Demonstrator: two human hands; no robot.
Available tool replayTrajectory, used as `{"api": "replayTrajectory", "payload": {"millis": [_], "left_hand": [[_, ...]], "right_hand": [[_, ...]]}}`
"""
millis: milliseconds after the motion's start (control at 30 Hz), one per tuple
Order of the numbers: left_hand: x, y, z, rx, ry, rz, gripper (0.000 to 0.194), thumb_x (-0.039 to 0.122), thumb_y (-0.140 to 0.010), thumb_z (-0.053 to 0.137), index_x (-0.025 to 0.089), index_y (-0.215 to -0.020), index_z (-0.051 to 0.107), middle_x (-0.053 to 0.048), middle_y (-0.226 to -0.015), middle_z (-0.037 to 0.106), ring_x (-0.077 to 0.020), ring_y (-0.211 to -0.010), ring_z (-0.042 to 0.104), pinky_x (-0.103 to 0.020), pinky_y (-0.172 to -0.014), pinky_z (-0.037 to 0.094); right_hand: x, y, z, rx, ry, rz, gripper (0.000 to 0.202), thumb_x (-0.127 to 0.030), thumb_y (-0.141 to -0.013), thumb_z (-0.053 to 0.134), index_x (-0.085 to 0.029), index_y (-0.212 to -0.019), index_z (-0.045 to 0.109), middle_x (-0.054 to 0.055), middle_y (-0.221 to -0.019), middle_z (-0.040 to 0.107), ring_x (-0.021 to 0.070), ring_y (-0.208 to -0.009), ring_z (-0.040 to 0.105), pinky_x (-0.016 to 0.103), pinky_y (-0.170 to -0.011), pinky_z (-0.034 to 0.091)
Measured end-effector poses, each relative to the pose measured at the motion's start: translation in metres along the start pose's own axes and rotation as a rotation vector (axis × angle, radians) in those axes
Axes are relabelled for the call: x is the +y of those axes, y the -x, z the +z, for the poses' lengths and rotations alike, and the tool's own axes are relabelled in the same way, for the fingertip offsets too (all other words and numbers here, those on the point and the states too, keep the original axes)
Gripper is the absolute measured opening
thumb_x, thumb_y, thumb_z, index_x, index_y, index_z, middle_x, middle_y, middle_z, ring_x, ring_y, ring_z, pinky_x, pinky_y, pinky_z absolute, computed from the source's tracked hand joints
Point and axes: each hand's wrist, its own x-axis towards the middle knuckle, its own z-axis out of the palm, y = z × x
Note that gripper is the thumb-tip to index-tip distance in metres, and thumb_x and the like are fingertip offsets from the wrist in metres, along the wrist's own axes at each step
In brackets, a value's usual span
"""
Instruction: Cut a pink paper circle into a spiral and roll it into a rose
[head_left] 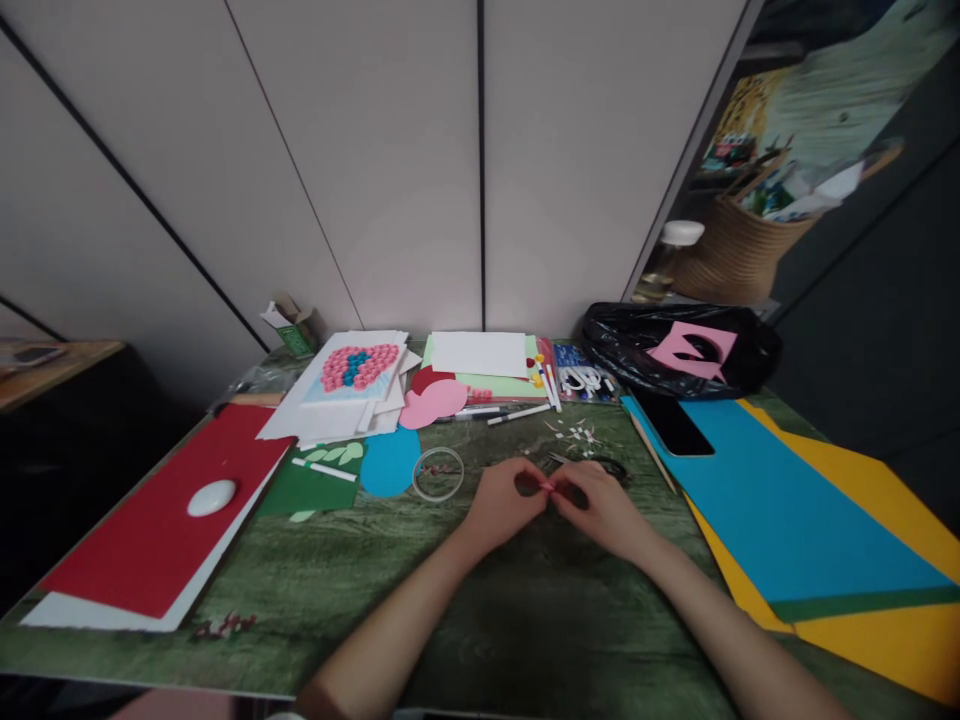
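Note:
My left hand and my right hand meet fingertip to fingertip over the middle of the green wood-grain table. Both pinch a small pink piece of paper, mostly covered by the fingers. Just behind my right hand lie scissors with dark handles, partly hidden by the hand. Small white paper scraps are scattered beyond them. A clear ring-shaped roll of tape rests to the left of my left hand, beside a blue rounded paper cutout.
Red sheets bear a white oval object at left. A picture with a pink-and-blue heart tops a paper stack. Pink cutouts and pens lie behind. At right are a phone, blue sheets and a black bag.

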Motion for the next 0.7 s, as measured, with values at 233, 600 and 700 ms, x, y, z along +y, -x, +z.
{"api": "replayTrajectory", "payload": {"millis": [233,600,700], "left_hand": [[0.0064,0.0006,-0.001,0.016,0.033,0.021,0.008,0.019,-0.072,0.062,0.016,-0.079,0.064,-0.002,-0.078,0.068,-0.0148,-0.076,0.063,-0.025,-0.073,0.049],[0.0023,0.0008,-0.0013,-0.007,0.021,0.015,0.016,0.017,-0.07,0.062,0.018,-0.086,0.061,-0.001,-0.078,0.067,-0.0148,-0.076,0.063,-0.026,-0.073,0.048],[0.0022,0.0012,-0.0007,0.0,0.005,-0.006,0.018,0.015,-0.069,0.062,0.019,-0.086,0.061,0.0,-0.078,0.067,-0.0148,-0.075,0.063,-0.026,-0.073,0.047]], "right_hand": [[0.001,-0.0003,-0.0036,0.0,-0.059,-0.003,0.01,-0.021,-0.081,0.053,-0.022,-0.082,0.062,0.002,-0.077,0.066,0.0187,-0.075,0.058,0.03,-0.068,0.042],[0.0043,0.0004,-0.0003,-0.056,-0.12,0.013,0.008,-0.02,-0.08,0.054,-0.021,-0.08,0.062,0.001,-0.076,0.065,0.0171,-0.073,0.057,0.028,-0.068,0.04],[0.004,-0.0005,0.0012,-0.057,-0.122,0.019,0.008,-0.021,-0.08,0.055,-0.021,-0.079,0.062,0.001,-0.075,0.065,0.017,-0.071,0.056,0.029,-0.067,0.04]]}}
